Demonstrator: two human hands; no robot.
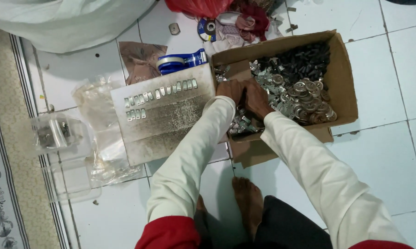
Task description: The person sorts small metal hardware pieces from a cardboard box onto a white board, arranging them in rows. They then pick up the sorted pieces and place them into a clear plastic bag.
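while both hands sit together at the left end of the box [341, 69], the left hand [230, 88] and right hand [256, 99] press side by side into the metal parts [305, 99], fingers curled down among them; whether either one pinches a piece i cannot tell, since the fingertips are buried. the parts lie heaped in the box on the floor [388, 152], shiny rings and clips near the hands, a dark pile [305, 57] at the far side. left of the box lies a board [171, 122] with two short rows of clips [159, 93] along its far edge, and a tape dispenser [182, 61] just beyond it.

the likely trouble is sharp stamped edges nicking bare fingers as they dig. a careless pull could drag tangled pieces over the low near wall and scatter them on the tiles, close to the bare foot [248, 203]. a sleeve brushing the board could knock the laid-out clips out of line. mixing of shiny and dark pieces is another risk.
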